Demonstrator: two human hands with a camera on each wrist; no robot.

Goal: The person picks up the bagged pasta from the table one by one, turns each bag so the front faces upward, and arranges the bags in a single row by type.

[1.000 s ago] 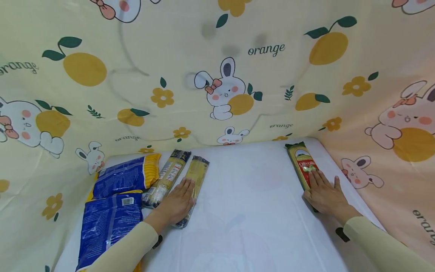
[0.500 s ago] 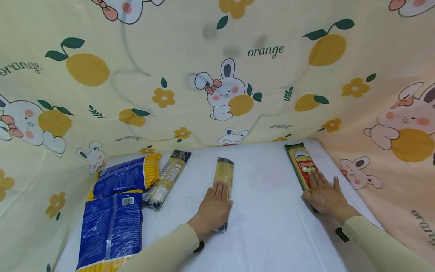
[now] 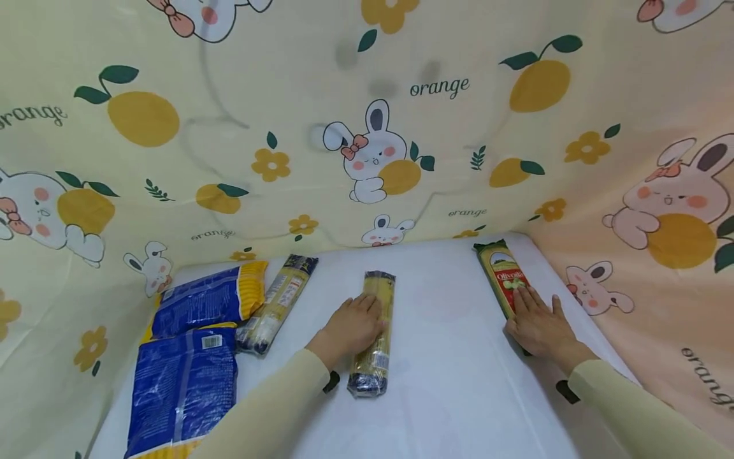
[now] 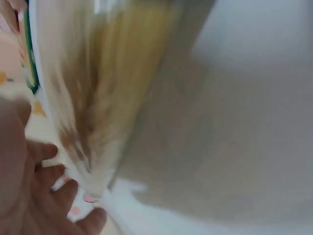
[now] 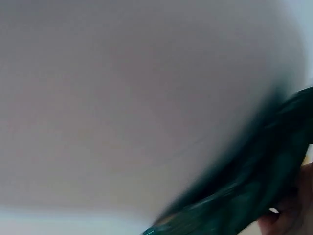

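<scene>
In the head view, a clear-wrapped pack of spaghetti (image 3: 375, 357) with dark ends lies mid-table, pointing away from me. My left hand (image 3: 354, 324) is over its left side, fingers loosely bent and not wrapped round it. The left wrist view has the left hand's fingers (image 4: 61, 193) beside the blurred pack (image 4: 117, 73); contact is hard to tell. At the right, my right hand (image 3: 541, 325) rests with spread fingers on the near part of a green, yellow and red pasta pack (image 3: 504, 268) marked Olivoila. Its dark green wrapper (image 5: 244, 181) fills a corner of the right wrist view.
Another clear spaghetti pack (image 3: 281, 303) lies slanted on the left. Beside it are two blue bags with yellow ends, one farther back (image 3: 197, 303) and one nearer (image 3: 180, 382). A white cloth (image 3: 447, 357) covers the table. A printed curtain (image 3: 275, 76) hangs behind and along the sides.
The left hand slid one spaghetti pack rightward, away from the other clear pack, to mid-table. Since then the hand has shifted slightly left on it, uncovering its near end. The right hand stayed put.
</scene>
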